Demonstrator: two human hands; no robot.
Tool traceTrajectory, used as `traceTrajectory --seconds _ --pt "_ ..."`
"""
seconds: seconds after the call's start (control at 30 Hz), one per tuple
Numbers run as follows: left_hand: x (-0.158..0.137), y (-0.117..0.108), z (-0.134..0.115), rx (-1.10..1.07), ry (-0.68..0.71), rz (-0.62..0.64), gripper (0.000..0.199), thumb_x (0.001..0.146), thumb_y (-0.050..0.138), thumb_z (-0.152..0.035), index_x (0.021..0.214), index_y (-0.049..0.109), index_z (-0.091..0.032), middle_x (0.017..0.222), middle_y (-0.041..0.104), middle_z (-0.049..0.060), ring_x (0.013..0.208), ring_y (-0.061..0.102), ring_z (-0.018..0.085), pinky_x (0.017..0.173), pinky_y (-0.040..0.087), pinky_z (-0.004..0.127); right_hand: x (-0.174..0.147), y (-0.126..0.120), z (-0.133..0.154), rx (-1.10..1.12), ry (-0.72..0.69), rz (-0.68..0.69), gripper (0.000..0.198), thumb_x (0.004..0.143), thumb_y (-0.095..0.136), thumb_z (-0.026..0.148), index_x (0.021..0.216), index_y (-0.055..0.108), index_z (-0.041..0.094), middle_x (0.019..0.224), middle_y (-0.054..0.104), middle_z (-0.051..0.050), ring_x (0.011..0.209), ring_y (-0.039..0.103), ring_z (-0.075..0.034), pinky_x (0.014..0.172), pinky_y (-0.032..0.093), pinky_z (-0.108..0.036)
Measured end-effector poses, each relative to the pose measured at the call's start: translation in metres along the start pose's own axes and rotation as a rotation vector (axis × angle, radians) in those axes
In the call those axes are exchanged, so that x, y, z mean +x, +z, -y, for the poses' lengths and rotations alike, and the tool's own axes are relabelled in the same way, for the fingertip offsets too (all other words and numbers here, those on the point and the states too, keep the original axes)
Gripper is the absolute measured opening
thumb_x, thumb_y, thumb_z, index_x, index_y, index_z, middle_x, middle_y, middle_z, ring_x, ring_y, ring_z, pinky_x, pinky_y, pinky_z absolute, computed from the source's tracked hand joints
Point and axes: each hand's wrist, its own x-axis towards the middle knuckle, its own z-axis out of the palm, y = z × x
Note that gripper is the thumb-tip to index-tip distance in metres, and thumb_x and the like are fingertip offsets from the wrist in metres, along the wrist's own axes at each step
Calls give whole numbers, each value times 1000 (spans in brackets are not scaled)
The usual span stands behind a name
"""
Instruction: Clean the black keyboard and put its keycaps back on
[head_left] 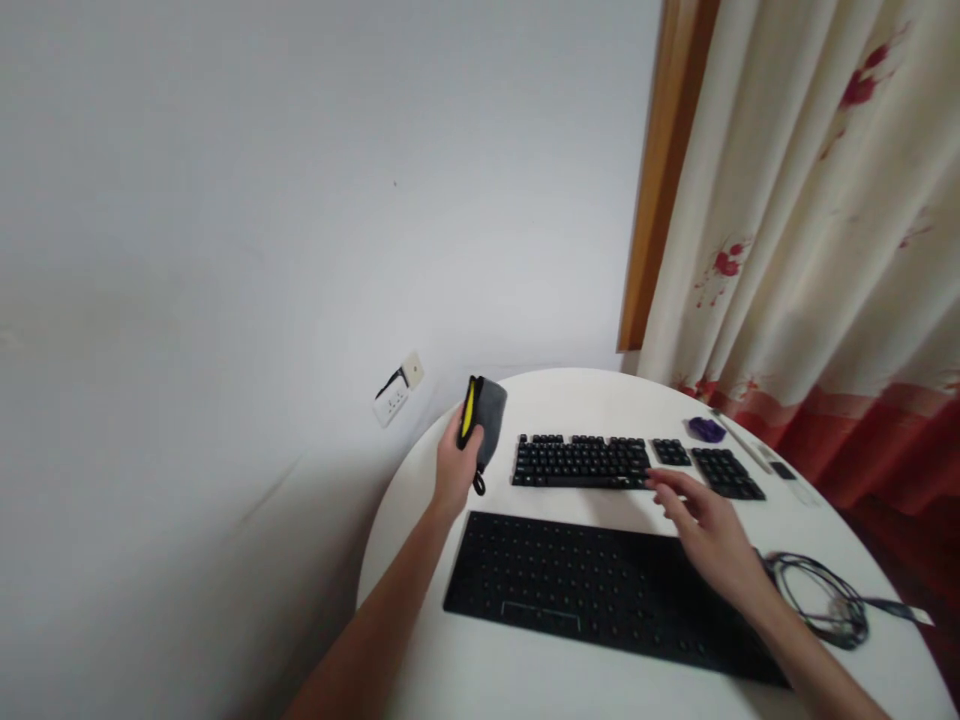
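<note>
My left hand (pixel 454 465) grips a small grey case (pixel 490 415) with a yellow strip along its dark edge and a black loop at its bottom, held up over the left side of the table. My right hand (pixel 709 530) is at the lower right end of the main block of black keycaps (pixel 581 462), which lie laid out in keyboard order. Its fingers are bent and slightly apart, with nothing visible in them. Nearer to me lies a black keyboard base (pixel 555 575) with bare switches, partly covered by my right hand and forearm.
Smaller keycap groups (pixel 726 472) lie to the right. Behind them are a crumpled purple thing (pixel 706 430) and a long thin light thing (pixel 742 440). A coiled black cable (pixel 832 600) sits at the right of the round white table (pixel 420 590). Wall and curtain (pixel 795 200) stand behind.
</note>
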Motion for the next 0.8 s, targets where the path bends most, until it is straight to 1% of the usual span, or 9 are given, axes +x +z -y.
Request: traceTrajectory --seconds 0.1,0.2,0.3,0.37,0.47,0.53,0.6,0.7,0.8 --pt "-52 26 -41 -166 -68 238 54 93 58 -35 145 48 -24 151 48 4 139 44 25 117 34 37 -13 23 9 166 6 114 48 95 51 50 134 55 23 132 63 -12 106 65 -26 88 55 -41" --pt "-99 46 -62 -191 -86 477 58 95 55 -36 150 39 -28 156 40 4 145 35 25 121 28 41 -28 43 14 340 20 210 59 97 48 49 150 35 28 146 51 -12 117 63 -26 97 53 -45" --pt "-130 57 -65 -110 47 628 56 97 49 -29 151 37 -29 157 37 3 146 32 23 123 24 45 -41 54 19 331 37 222 63 98 46 51 154 29 28 155 41 -9 138 44 -26 112 40 -48" --pt "-143 59 -62 -14 142 721 62 96 48 -24 155 29 -30 162 25 2 150 23 22 125 20 46 -47 58 22 293 43 219 63 98 45 51 154 31 26 156 39 -8 145 34 -26 119 28 -49" --pt "-158 57 -60 94 263 812 78 92 52 -23 159 11 -26 166 5 5 153 10 25 125 19 48 -51 58 25 312 75 220 62 98 45 53 152 36 24 156 40 -8 146 31 -25 122 21 -48" --pt "-161 54 -62 132 337 850 87 88 59 -26 159 9 -21 166 2 9 152 10 29 124 21 48 -49 56 23 349 128 179 60 97 46 54 149 42 24 154 43 -7 145 34 -25 121 22 -48" --pt "-155 51 -68 170 382 900 83 87 62 -29 157 20 -20 165 12 10 150 20 30 122 26 46 -44 52 19 383 188 108 57 96 48 55 144 49 24 150 49 -7 141 42 -27 120 25 -48" --pt "-125 40 -75 228 419 971 49 95 53 -33 144 49 -26 151 46 6 135 48 23 115 39 37 -35 44 8 403 274 25 55 94 51 56 138 56 23 140 60 -7 134 50 -29 115 35 -49" --pt "-82 15 -64 348 385 831 35 100 46 -34 130 62 -27 131 65 2 121 59 19 110 44 35 -29 38 1 400 341 29 56 92 52 57 138 57 25 129 67 -6 133 51 -30 109 43 -49"
